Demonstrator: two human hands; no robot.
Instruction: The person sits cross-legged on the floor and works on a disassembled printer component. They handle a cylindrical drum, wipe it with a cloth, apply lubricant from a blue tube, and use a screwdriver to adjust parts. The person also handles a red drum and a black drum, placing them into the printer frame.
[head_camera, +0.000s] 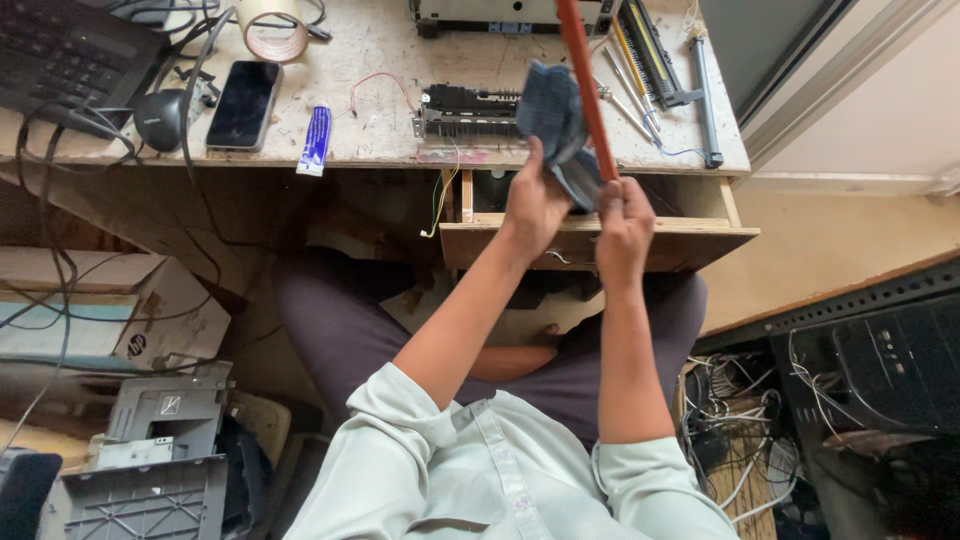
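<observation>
My right hand (622, 215) grips the lower end of a long red roller rod (583, 80) that rises steeply toward the top of the view. My left hand (535, 200) holds a dark blue-grey cloth (552, 110) bunched against the rod's left side. Both hands hover over the front edge of a worn wooden desk (380, 60), above an open drawer (600, 240). A black printer part with rollers (470, 110) lies on the desk just left of the cloth.
On the desk lie a phone (243, 103), a blue-white tube (317, 138), a tape roll (272, 30), a mouse (160, 118), a keyboard (70, 50) and long metal parts (660, 60). A cardboard box (120, 300) and grey printer housing (160, 450) stand left; cables and black equipment (880, 380) right.
</observation>
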